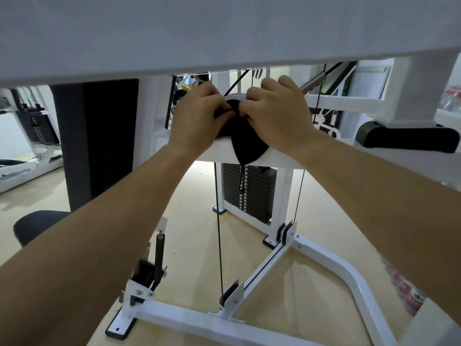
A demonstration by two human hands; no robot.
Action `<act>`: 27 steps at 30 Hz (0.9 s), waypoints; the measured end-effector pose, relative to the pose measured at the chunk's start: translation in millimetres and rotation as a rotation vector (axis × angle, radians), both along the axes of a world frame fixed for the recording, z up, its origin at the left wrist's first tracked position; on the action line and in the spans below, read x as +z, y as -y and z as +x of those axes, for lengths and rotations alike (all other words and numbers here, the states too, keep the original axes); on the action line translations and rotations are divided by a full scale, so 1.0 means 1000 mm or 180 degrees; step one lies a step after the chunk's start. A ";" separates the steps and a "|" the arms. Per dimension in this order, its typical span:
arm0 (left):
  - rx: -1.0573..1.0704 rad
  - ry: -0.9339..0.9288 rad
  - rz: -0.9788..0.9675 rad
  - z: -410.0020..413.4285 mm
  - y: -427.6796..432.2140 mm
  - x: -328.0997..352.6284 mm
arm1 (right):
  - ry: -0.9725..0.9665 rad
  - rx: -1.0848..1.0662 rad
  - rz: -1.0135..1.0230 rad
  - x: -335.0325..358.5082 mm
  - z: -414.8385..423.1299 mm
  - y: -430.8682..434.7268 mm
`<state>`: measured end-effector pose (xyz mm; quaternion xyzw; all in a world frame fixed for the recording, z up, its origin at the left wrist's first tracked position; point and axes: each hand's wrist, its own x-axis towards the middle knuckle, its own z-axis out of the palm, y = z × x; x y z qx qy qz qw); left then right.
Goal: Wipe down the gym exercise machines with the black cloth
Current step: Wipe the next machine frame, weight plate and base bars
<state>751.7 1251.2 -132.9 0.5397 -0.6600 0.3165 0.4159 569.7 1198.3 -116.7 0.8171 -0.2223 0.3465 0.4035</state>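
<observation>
On my feed the black cloth (245, 139) is a soft, matte bundle, bunched at the top, with a rounded flap hanging over the front edge of the machine's white crossbar (219, 151). The left hand (197, 118) and right hand (277, 116) meet over it, fingers curled and pinching the gathered fabric between them. The dark weight stack (249, 191) stands below, behind the bar.

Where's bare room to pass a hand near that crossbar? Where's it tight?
Bare floor between left forearm and cable, and inside the base frame triangle. Crowded: crossbar middle, where left hand and right hand grip the black cloth.
</observation>
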 end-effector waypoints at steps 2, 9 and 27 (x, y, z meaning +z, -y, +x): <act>0.0080 -0.0129 0.0044 0.011 0.000 0.004 | 0.0268 -0.0055 0.0018 0.007 0.015 -0.001; 0.0227 -0.0362 0.0035 0.019 -0.006 -0.004 | 0.0495 0.0074 0.0554 0.014 0.038 -0.006; 0.0034 -0.1109 0.0263 0.020 -0.069 -0.030 | 0.0179 0.0402 0.1779 -0.022 0.040 -0.053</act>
